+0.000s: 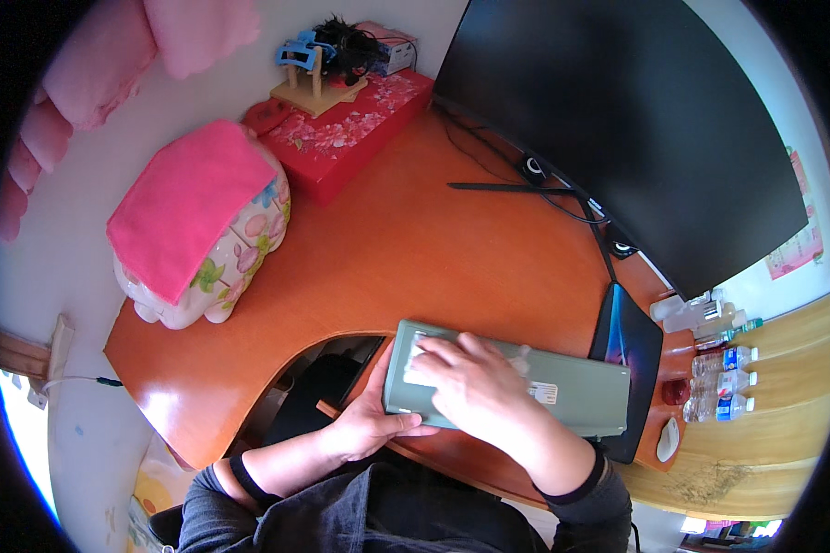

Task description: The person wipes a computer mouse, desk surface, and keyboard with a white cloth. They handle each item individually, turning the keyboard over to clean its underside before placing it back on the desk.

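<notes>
A grey-green keyboard (588, 390) lies face down across the front edge of the desk, its underside with a label and small pale feet turned up. My left hand (377, 418) grips its left end, thumb over the near edge. With bent fingers my right hand (474, 387) presses a white tissue (415, 363) onto the underside, near the left end. A loose bit of the tissue shows past the far side of that hand. The keyboard's right end overlaps a dark mouse pad (643, 339).
A large monitor (615, 124) stands at the back right, near several plastic bottles (709, 408) and a white mouse (667, 439). To the left sits a floral ceramic piggy bank (249, 256) under a pink cloth (190, 200). Behind it lies a red box (339, 148) with a wooden stand (311, 97).
</notes>
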Demonstrator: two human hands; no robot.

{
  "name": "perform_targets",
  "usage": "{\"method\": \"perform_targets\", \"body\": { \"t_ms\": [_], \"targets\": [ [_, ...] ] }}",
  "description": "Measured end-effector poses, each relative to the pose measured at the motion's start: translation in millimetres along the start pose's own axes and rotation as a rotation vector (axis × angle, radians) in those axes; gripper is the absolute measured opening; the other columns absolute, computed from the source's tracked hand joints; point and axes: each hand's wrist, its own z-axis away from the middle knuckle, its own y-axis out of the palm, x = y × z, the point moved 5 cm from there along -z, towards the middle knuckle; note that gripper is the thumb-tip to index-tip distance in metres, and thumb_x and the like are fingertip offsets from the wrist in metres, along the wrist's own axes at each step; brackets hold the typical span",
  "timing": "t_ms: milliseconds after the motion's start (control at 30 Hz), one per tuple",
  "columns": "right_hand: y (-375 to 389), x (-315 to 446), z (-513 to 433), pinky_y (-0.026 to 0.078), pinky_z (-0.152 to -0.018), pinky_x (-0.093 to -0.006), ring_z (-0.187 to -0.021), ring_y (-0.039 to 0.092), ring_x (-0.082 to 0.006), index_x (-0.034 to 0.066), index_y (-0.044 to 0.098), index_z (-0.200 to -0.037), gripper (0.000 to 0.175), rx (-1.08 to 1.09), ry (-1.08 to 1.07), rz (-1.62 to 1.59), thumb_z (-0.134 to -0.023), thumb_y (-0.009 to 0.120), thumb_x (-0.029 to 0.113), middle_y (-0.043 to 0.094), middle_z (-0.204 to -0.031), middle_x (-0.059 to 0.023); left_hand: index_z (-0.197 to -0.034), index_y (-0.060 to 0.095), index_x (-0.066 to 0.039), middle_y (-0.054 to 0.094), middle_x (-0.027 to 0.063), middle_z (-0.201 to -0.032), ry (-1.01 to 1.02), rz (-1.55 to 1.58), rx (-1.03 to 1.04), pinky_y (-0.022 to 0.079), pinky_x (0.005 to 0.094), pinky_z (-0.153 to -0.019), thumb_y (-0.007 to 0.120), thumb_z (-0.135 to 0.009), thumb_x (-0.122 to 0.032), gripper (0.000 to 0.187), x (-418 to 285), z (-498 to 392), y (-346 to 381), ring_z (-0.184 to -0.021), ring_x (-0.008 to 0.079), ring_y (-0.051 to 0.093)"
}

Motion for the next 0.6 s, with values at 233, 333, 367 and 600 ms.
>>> {"method": "perform_targets", "body": {
  "t_ms": [233, 333, 367, 600],
  "targets": [
    [4, -11, 1, 0.052, -0.100, -0.0453, -0.112, 0.060, -0.0294, 0.0146, 0.067, -0.122, 0.040, 0.270, 0.160, 0.074, -0.083, 0.065, 0.011, 0.062, -0.141, -0.0052, -0.165, -0.008, -0.036, 0.019, 0.0074, -0.167, -0.015, -0.003, -0.027, 0.053, 0.0547, -0.108, 0.053, -0.095, 0.019, 0.107, 2, 0, -1, -0.147, 0.0311, 0.039],
    [-1, -4, -7, 0.052, -0.099, -0.0455, -0.111, 0.060, -0.0299, 0.0132, 0.066, -0.124, 0.041, 0.087, 0.048, 0.023, -0.083, 0.065, 0.011, 0.062, -0.141, -0.0057, -0.165, -0.007, -0.036, 0.018, 0.0079, -0.167, -0.011, -0.015, -0.006, 0.053, 0.0565, -0.108, 0.053, -0.095, 0.018, 0.107, 2, -1, -2, -0.148, 0.0325, 0.038],
    [-5, 0, -8, 0.052, -0.099, -0.0454, -0.111, 0.060, -0.0299, 0.0130, 0.066, -0.124, 0.041, 0.000, -0.028, -0.007, -0.083, 0.065, 0.011, 0.062, -0.141, -0.0057, -0.165, -0.007, -0.036, 0.017, 0.0080, -0.168, -0.007, -0.018, -0.004, 0.052, 0.0586, -0.108, 0.053, -0.094, 0.019, 0.108, 2, -2, -3, -0.149, 0.0339, 0.037],
    [2, -9, 2, 0.051, -0.101, -0.0440, -0.111, 0.061, -0.0289, 0.0133, 0.068, -0.123, 0.041, 0.197, 0.093, 0.055, -0.082, 0.064, 0.009, 0.062, -0.141, -0.0032, -0.165, -0.006, -0.037, 0.015, 0.0074, -0.169, -0.043, 0.004, -0.041, 0.051, 0.0601, -0.108, 0.053, -0.093, 0.019, 0.109, 6, 0, -3, -0.149, 0.0350, 0.036]
  ]
}}
